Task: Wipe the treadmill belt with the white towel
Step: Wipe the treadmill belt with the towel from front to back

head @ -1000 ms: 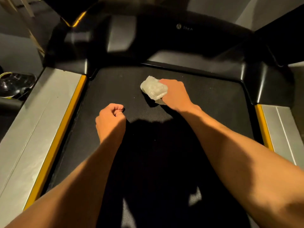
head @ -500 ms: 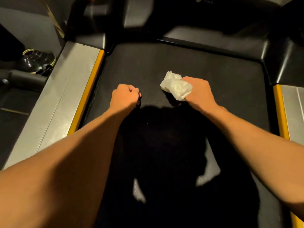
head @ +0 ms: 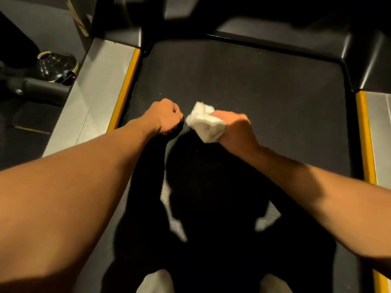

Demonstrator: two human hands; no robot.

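The black treadmill belt (head: 264,92) fills the middle of the view, partly under my own shadow. A bunched white towel (head: 206,122) sits in my right hand (head: 234,130), which grips it low over the belt near the centre. Whether the towel touches the belt I cannot tell. My left hand (head: 164,117) is a closed fist with nothing in it, resting on or just above the belt, right beside the towel's left end.
Grey side rails with yellow strips run along the belt, one on the left (head: 99,81) and one on the right (head: 378,127). The black motor hood (head: 275,26) closes off the far end. A dark round object (head: 57,66) lies on the floor at left.
My right hand has drawn the towel back toward me and leftward along the belt, ending close to my left fist. The view has tilted down and shifted.
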